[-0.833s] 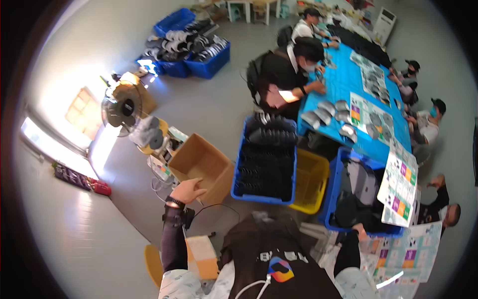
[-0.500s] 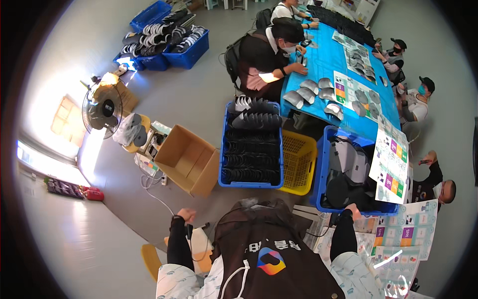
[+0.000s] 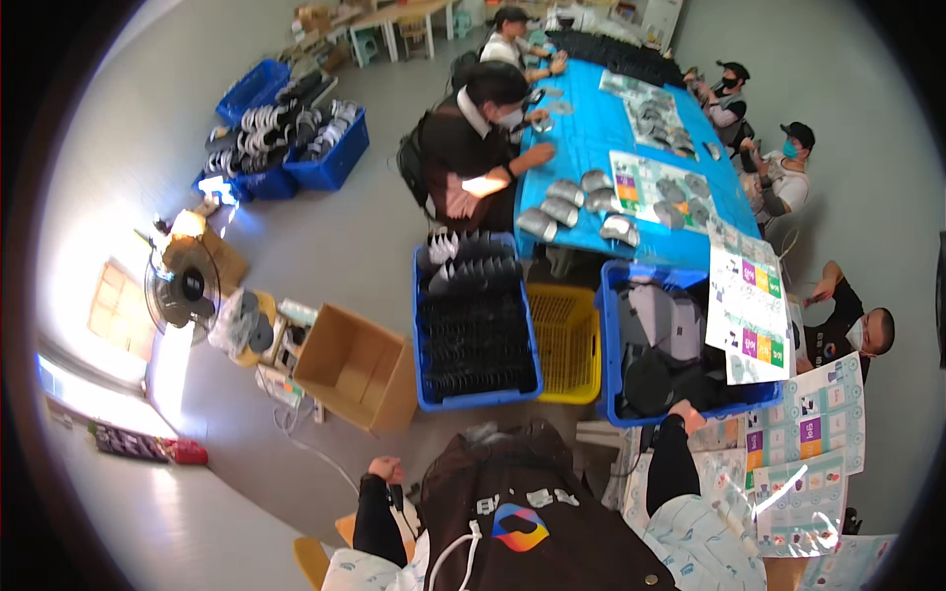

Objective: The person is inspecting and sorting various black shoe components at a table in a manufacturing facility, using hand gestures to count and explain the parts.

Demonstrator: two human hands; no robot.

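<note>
My left hand (image 3: 385,469) is held out at my left side with its fingers curled in. Whatever may be inside it is hidden, and a dark strap or cord hangs by the wrist. At my right, my right hand (image 3: 687,417) is also closed, overlapping the near rim of a blue bin (image 3: 639,421). Whether it grips that rim I cannot make out. Grey and black curved pieces (image 3: 670,325) fill this bin. Left of it stand a yellow basket (image 3: 570,392) and another blue bin (image 3: 480,402) packed with rows of black curved pieces.
A cardboard box (image 3: 356,366) and a fan (image 3: 185,286) stand on the left. Ahead, people sit along a blue-covered table (image 3: 576,138) with grey curved pieces. Printed sheets (image 3: 803,507) lie at my right. More loaded blue bins (image 3: 330,169) stand far left.
My view has shifted, so the bins and table sit farther left and the bins lower in the picture. The seated person nearest the table's left side has raised their head. Both my hands stay closed.
</note>
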